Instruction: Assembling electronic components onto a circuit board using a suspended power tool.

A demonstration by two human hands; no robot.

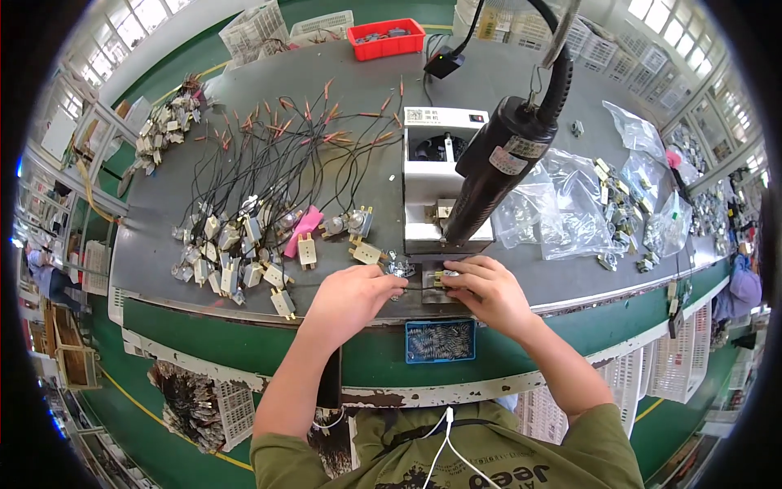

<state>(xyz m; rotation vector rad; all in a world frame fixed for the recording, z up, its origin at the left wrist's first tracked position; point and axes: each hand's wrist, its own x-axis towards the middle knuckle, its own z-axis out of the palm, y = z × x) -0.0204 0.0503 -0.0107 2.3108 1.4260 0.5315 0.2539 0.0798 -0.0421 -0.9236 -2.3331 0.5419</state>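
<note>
My left hand (352, 295) and my right hand (481, 287) meet at the front edge of the grey bench, over a small metal fixture plate (434, 292). The fingers of both hands pinch a small metal part with a thin black wire (423, 281) between them. Which hand bears the part I cannot tell exactly; both touch it. A black hanging power screwdriver (497, 167) slants down from above, its tip just behind my right hand.
A white box-shaped machine (436, 159) stands behind the hands. Several cream switch parts with black wires (244, 244) lie at left. Clear plastic bags of parts (586, 212) lie at right. A blue tray of screws (440, 340) sits below the edge. A red bin (385, 38) is at the back.
</note>
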